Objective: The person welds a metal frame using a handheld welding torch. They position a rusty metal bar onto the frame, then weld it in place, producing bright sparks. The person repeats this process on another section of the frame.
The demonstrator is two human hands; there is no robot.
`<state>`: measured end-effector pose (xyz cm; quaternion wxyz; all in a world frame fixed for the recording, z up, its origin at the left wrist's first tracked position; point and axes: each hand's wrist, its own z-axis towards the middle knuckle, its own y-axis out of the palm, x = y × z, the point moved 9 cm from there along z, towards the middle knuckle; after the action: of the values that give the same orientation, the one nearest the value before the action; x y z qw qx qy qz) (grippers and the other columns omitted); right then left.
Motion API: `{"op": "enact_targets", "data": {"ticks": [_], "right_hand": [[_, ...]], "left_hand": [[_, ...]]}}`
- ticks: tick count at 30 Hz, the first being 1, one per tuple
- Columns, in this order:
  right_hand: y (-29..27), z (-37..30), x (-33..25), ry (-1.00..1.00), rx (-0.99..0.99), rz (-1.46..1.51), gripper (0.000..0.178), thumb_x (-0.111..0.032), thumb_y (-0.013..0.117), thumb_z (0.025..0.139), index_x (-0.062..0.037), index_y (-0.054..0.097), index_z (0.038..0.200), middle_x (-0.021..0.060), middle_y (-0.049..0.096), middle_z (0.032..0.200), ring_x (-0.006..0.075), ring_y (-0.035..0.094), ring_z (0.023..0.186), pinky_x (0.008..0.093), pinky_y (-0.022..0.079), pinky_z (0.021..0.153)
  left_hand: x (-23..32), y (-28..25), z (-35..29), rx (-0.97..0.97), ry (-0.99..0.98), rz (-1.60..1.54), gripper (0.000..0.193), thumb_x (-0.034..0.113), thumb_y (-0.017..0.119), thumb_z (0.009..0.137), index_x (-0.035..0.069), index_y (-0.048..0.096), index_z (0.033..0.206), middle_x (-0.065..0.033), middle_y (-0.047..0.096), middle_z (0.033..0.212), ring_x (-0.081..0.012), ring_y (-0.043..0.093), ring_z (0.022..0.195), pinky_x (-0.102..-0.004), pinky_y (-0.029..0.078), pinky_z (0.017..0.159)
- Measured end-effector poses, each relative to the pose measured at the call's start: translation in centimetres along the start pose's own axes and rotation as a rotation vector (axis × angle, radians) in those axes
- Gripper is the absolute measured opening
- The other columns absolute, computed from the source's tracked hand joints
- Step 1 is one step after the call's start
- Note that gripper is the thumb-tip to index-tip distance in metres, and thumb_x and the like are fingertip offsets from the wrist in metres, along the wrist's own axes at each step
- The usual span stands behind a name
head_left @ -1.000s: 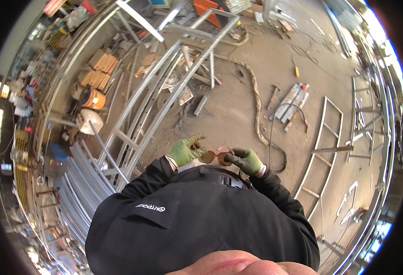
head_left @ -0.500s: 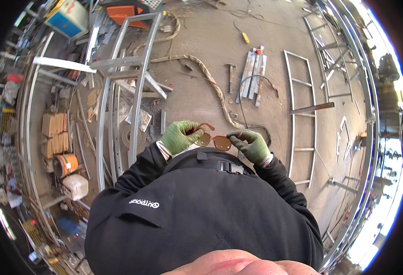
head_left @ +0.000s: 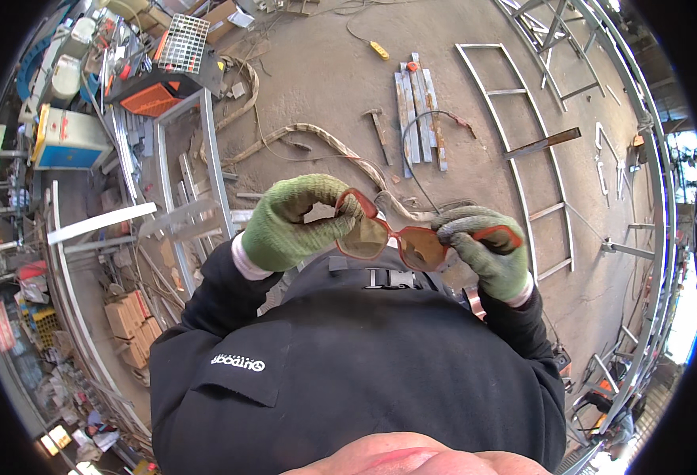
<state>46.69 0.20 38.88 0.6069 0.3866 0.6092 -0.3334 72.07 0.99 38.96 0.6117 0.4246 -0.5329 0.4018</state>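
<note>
A pair of sunglasses [head_left: 422,248] with brown lenses and a reddish-brown frame is stretched between my two gloved hands, in front of my black jacket. My left hand [head_left: 289,222], in a green knit glove, pinches the left side of the frame near the hinge, thumb and fingers closed. On the other side my right hand [head_left: 487,249], in a similar green glove, grips the right lens edge and temple arm. That temple arm shows red across the right fingers. A black buckle strap [head_left: 392,278] lies across my front just below the glasses.
Beyond my hands are a hammer [head_left: 378,136], several flat metal bars [head_left: 421,119] and a wrapped cable [head_left: 317,131] on the floor. A ladder-like metal frame [head_left: 515,95] lies at right. Metal framing [head_left: 215,158], a blue-and-white box [head_left: 74,138] and cardboard boxes [head_left: 131,317] are at left.
Both hands have come up closer with the sunglasses, which look larger and more tilted. The right hand's hold now covers the temple arm. The view has turned slightly.
</note>
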Motion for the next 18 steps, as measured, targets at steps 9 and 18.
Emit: {"op": "enact_targets", "data": {"ticks": [9, 18], "right_hand": [[-5.3, 10.5, -11.1, -0.363, -0.131, -0.058, 0.018, -0.014, 0.078, 0.085, 0.0009, 0.080, 0.093, 0.0216, 0.076, 0.094, 0.0316, 0.076, 0.081, 0.0380, 0.061, 0.075], [-7.2, 17.6, -15.6, -0.583, -0.298, -0.068, 0.028, -0.029, 0.080, 0.088, -0.0020, 0.078, 0.095, 0.0215, 0.074, 0.093, 0.0256, 0.073, 0.073, 0.0355, 0.055, 0.062]], "left_hand": [[11.1, -2.0, 12.7, -0.128, 0.351, 0.139, 0.015, 0.007, 0.083, 0.084, 0.004, 0.070, 0.092, -0.0143, 0.072, 0.083, -0.0252, 0.069, 0.073, -0.0380, 0.057, 0.067], [13.1, -5.8, 21.7, -0.389, 0.441, -0.004, 0.011, 0.011, 0.077, 0.089, 0.008, 0.071, 0.099, -0.0134, 0.074, 0.089, -0.0257, 0.071, 0.082, -0.0431, 0.057, 0.079]]}}
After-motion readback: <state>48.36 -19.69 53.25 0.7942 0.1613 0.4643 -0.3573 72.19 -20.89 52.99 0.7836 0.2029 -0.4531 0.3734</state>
